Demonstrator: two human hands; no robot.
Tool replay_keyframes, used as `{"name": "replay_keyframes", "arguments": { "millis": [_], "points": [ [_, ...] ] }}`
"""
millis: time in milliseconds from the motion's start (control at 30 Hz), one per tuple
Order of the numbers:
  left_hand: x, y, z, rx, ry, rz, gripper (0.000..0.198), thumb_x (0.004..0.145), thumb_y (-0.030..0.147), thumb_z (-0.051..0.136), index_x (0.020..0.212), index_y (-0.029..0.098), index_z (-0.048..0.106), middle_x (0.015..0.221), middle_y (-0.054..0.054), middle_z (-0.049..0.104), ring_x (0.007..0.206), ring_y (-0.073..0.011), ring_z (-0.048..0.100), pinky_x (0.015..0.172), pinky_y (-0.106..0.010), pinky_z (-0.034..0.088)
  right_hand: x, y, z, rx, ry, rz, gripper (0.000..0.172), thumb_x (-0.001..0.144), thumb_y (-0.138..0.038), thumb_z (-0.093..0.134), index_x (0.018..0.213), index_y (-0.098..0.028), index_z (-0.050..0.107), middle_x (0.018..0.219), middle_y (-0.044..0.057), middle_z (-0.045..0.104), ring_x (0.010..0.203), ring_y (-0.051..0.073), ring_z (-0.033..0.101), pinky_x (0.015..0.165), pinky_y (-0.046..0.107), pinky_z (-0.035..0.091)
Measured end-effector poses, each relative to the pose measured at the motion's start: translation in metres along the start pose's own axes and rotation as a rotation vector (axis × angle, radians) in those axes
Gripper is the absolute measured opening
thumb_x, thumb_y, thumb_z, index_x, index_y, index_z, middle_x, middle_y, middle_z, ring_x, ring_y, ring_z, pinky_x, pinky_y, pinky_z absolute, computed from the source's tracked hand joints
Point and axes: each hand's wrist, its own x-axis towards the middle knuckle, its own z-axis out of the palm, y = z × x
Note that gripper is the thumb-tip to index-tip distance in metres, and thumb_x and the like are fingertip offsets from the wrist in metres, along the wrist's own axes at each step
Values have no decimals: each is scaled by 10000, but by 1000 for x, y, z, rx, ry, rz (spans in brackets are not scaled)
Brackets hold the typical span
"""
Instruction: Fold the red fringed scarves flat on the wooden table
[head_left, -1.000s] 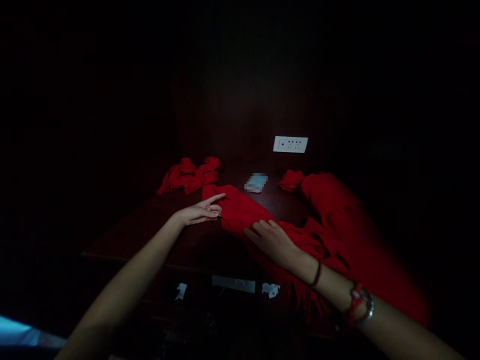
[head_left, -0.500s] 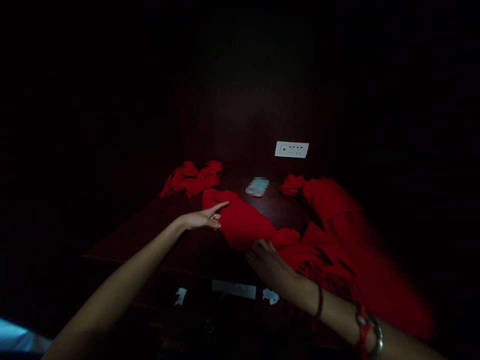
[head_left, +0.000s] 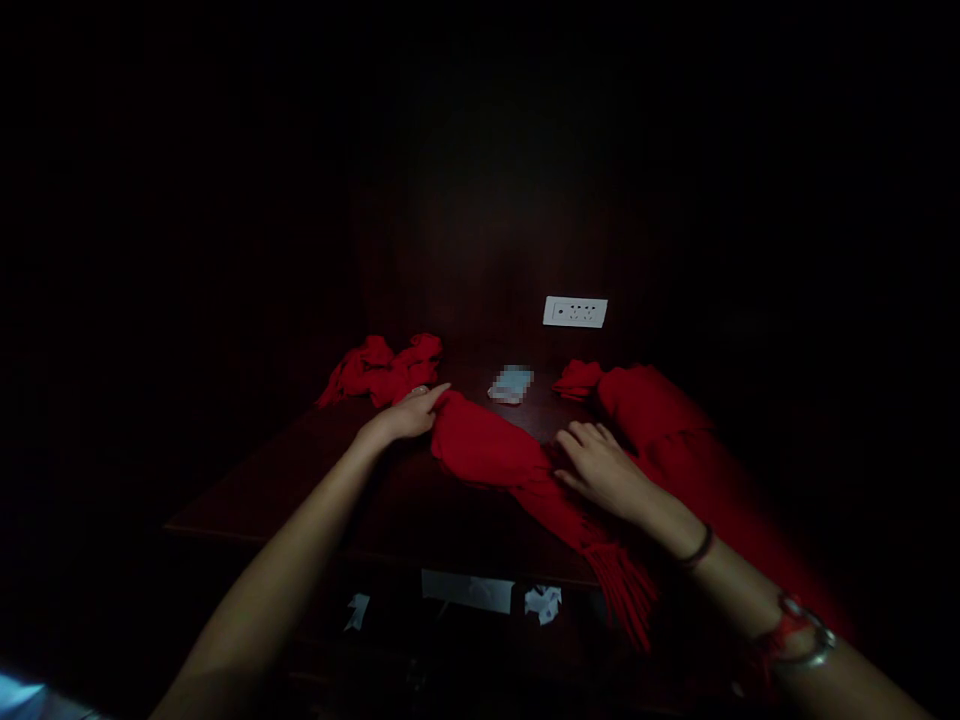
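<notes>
A long red scarf (head_left: 501, 455) lies folded across a dark wooden table (head_left: 300, 470), its fringed end (head_left: 626, 590) hanging over the front edge. My left hand (head_left: 409, 413) rests at the scarf's far left end, fingers closed on the cloth. My right hand (head_left: 600, 465) lies flat on the scarf's middle, fingers spread, pressing it down. More of the red scarf cloth (head_left: 660, 420) runs off to the right.
A crumpled red cloth (head_left: 382, 365) sits at the back left and a small red bundle (head_left: 579, 378) at the back right. A small pale object (head_left: 511, 384) lies between them. A white socket plate (head_left: 574, 312) is on the wall. Paper scraps (head_left: 465, 590) lie below the table edge.
My right hand moved from the near edge of the scarf up and right onto its middle. The scarf got folded narrower, its fringe now hanging over the front. My left hand shifted slightly back.
</notes>
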Motion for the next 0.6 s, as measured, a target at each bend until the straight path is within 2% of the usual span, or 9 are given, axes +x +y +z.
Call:
{"name": "replay_keyframes", "arguments": {
  "millis": [33, 67, 133, 200, 300, 400, 500, 567, 600],
  "points": [
    [2, 9, 11, 134, 80, 52, 529, 693, 270, 509, 1196, 181, 371, 1120, -88, 445, 1073, -238, 347, 887, -299, 232, 0, 8, -2, -49, -57, 83, 401, 668, -283, 532, 1041, -165, 443, 1039, 121, 461, 980, 252, 409, 817, 445, 296],
    [4, 15, 23, 253, 93, 88, 511, 726, 334, 470, 1203, 188, 363, 1205, -93, 368, 1141, -263, 252, 923, -341, 173, -1, 16, -3, -68, -152, 138, 524, 613, -300, 583, 1094, -170, 419, 1076, 136, 444, 1008, 282, 392, 807, 464, 294],
    [10, 20, 50, 389, -61, 91, 554, 737, 456, 427, 1223, 209, 330, 1309, -89, 223, 1194, -292, 123, 938, -405, 112, -2, 31, 0, -23, -351, 138, 637, 565, -278, 615, 1151, -183, 385, 1073, 133, 463, 993, 278, 423, 772, 412, 338],
    [17, 13, 69, 483, -181, 28, 598, 724, 539, 394, 1231, 231, 317, 1337, -83, 168, 1204, -306, 65, 933, -457, 65, -6, 41, 3, 8, -389, 69, 514, 630, -209, 544, 1128, -198, 417, 1000, 99, 515, 901, 212, 495, 712, 310, 374],
    [30, -6, 77, 560, -191, -25, 631, 719, 606, 318, 1247, 260, 285, 1346, -68, 139, 1208, -303, 48, 927, -479, 41, -13, 52, -8, -146, -151, 71, 321, 729, -117, 372, 1013, -200, 498, 932, 72, 535, 783, 154, 524, 633, 244, 369],
    [46, -17, 70, 586, -169, -62, 639, 722, 620, 280, 1253, 265, 269, 1345, -65, 138, 1207, -301, 58, 923, -483, 64, -19, 64, -44, -362, 84, 114, 262, 759, -126, 333, 925, -174, 530, 879, 81, 533, 779, 178, 498, 635, 270, 359],
    [59, -20, 66, 587, -155, -84, 615, 731, 606, 279, 1249, 274, 276, 1343, -57, 147, 1209, -294, 64, 922, -480, 74, -23, 75, -79, -512, 283, 110, 239, 779, -148, 331, 895, -153, 540, 889, 101, 531, 840, 209, 458, 706, 319, 337],
    [64, -20, 66, 579, -151, -86, 620, 727, 607, 287, 1248, 271, 279, 1342, -59, 151, 1209, -293, 64, 924, -474, 70, -26, 78, -87, -554, 371, 136, 249, 794, -161, 320, 888, -145, 550, 918, 113, 528, 887, 220, 435, 746, 340, 315],
    [65, -21, 66, 575, -154, -76, 628, 724, 610, 289, 1249, 266, 279, 1342, -61, 151, 1209, -293, 64, 926, -469, 66, -29, 78, -85, -542, 358, 137, 250, 794, -161, 324, 878, -148, 559, 923, 111, 531, 900, 220, 432, 759, 343, 308]
  ]
}}
